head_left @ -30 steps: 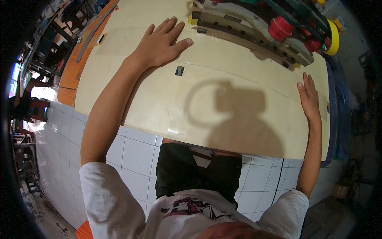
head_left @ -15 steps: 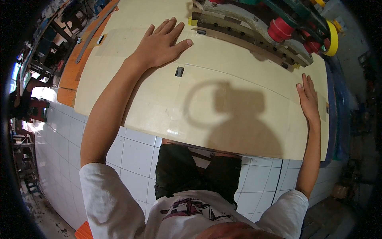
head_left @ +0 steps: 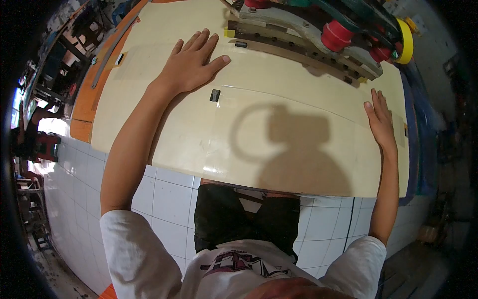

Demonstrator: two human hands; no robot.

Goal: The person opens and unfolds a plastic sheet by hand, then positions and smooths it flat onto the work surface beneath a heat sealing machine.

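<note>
My left hand (head_left: 188,65) lies flat with its fingers spread on the cream sheet (head_left: 174,134) that covers the tabletop. Near the sheet's right side, my right hand (head_left: 380,119) rests with fingers stretched out and thumb apart. Neither hand holds anything. A small black piece (head_left: 214,95) sits on the sheet below my left hand. Beyond the hands, at the top right, stands a machine with red knobs (head_left: 337,36) and a long dark metal bar (head_left: 294,42). A shadow falls across the middle of the sheet.
A metal ruler (head_left: 107,59) lies on the orange wooden table edge (head_left: 80,128) at the left. A yellow ring (head_left: 407,42) is on the machine's right end. Dark blue material (head_left: 417,149) hangs at the right edge. Below is a white tiled floor (head_left: 172,199).
The sheet, the machine and both hands appear slightly further left, as the view has shifted a little. The hands keep their flat pose.
</note>
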